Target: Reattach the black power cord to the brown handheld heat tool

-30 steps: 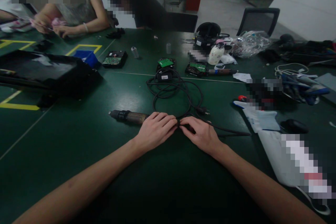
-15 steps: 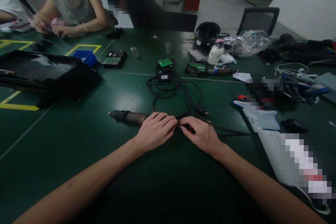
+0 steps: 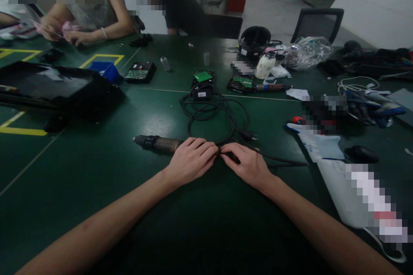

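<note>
Only the dark-clothed co-worker (image 3: 187,8) is shifting upward. On the table (image 3: 97,172), my left hand (image 3: 192,160) is gripping the screwdriver (image 3: 161,144), probably weighty, rigid, best held mid-barrel; my right hand (image 3: 248,166) is apparently pinching the limp cable (image 3: 300,164).

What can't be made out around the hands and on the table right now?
All in the head view:
- Tail end of the power screwdriver: hidden by the left hand.
- What exactly the fingertips pinch: dark and small, mostly covered by the left hand and right hand.
- Print on the labelled black box: too small to read.
- Left end of the black tray: cut off by the left edge.
</note>
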Available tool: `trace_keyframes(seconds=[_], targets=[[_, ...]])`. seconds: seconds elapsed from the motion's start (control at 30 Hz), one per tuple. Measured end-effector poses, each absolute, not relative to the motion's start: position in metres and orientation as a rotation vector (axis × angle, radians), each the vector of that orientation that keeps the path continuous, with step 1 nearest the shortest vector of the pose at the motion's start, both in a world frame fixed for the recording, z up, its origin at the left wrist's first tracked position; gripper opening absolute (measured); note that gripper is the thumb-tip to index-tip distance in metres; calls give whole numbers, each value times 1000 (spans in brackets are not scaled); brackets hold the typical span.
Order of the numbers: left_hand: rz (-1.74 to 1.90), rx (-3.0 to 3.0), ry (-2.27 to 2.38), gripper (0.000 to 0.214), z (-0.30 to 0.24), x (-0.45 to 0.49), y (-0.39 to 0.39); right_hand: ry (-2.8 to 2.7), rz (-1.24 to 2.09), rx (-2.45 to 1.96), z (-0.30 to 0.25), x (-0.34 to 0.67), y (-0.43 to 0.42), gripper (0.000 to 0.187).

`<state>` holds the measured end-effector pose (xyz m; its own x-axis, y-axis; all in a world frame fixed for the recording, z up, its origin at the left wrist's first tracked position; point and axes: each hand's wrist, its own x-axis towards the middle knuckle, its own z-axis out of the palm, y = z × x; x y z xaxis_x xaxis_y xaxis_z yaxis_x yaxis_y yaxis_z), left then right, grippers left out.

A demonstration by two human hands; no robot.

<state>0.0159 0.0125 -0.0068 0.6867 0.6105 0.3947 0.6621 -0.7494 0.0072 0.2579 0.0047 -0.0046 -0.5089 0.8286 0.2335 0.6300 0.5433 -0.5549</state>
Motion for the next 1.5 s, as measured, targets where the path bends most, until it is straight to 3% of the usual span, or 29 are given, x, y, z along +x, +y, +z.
trace_keyframes(seconds=[1.5], targets=[[-612,-2771,-1040,21,-7,16,12,-2310,554,-1235,-6,258,4,13]])
